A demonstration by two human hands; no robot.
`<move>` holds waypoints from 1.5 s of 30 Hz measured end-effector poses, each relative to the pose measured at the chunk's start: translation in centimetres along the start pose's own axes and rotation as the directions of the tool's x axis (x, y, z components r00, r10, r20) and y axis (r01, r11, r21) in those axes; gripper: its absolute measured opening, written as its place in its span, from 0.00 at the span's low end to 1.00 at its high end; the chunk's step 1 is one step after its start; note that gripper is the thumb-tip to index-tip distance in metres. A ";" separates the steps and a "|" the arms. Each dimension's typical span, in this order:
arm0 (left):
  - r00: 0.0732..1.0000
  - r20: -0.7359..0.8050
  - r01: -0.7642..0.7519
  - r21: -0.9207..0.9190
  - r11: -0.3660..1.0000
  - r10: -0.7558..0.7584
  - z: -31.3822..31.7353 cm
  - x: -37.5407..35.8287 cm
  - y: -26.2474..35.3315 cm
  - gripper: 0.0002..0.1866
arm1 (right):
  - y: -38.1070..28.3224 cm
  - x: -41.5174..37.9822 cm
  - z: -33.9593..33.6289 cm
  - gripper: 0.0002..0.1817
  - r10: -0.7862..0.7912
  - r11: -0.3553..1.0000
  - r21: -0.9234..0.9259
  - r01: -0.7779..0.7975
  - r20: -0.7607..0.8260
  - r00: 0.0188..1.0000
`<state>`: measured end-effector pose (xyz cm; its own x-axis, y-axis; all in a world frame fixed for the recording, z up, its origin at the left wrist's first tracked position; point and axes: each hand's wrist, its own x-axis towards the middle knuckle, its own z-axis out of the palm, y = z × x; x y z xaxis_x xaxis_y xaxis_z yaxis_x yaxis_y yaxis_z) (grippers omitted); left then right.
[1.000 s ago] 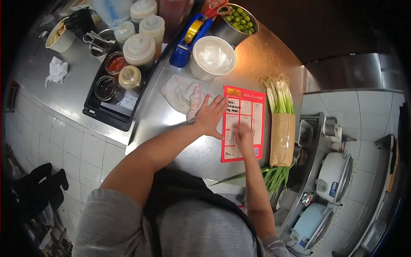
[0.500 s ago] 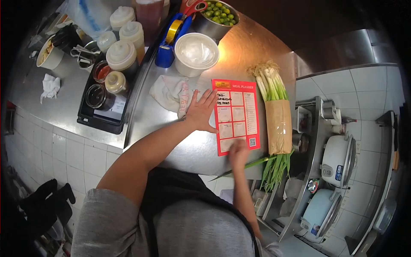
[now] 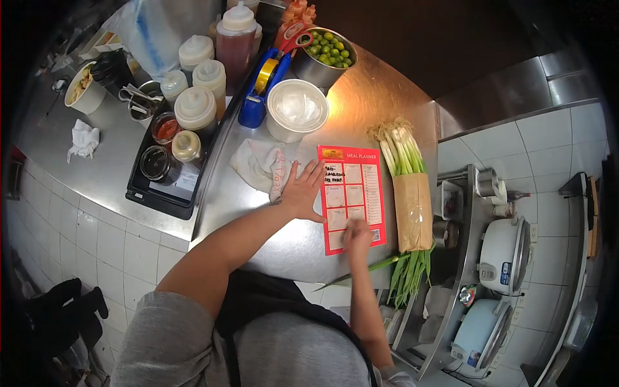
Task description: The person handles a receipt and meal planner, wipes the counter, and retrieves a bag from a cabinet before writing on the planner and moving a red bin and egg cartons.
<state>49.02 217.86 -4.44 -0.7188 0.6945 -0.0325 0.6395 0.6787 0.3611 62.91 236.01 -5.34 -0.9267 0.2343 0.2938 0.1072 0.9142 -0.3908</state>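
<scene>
A red-bordered meal planner sheet (image 3: 356, 189) lies on the steel counter, with dark handwriting in its top left box. My left hand (image 3: 302, 195) rests flat along the sheet's left edge, fingers spread. Over the lower part of the sheet is my right hand (image 3: 357, 240), fingers curled together and slightly blurred; what they hold, if anything, cannot be made out. A crumpled white cloth with red lettering (image 3: 253, 164) lies just beyond my left hand. To the right of the sheet, spring onions (image 3: 401, 149) are wrapped in brown paper (image 3: 414, 209).
Behind the sheet stand a lidded white tub (image 3: 296, 109), a blue tape dispenser (image 3: 253, 111), red scissors (image 3: 295, 37) and a metal pot of small green citrus (image 3: 319, 71). A black tray (image 3: 161, 203) holds bottles and jars. Rice cookers (image 3: 500, 258) stand at right.
The view has shifted, so the counter items appear lower. My right hand has moved a little up the sheet from its bottom edge. My left hand stays in place on it.
</scene>
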 end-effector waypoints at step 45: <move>0.996 -0.080 -0.027 -0.016 1.000 0.026 0.0 -0.6 -0.1 0.71 | -1.0 5.3 2.5 0.05 0.122 0.992 -0.012 -0.122 0.181 0.976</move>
<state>49.38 217.42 -4.44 -0.7214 0.6905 0.0520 0.6546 0.6556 0.3765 56.96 235.54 -5.53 -0.9565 0.2804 0.0809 0.2239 0.8828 -0.4130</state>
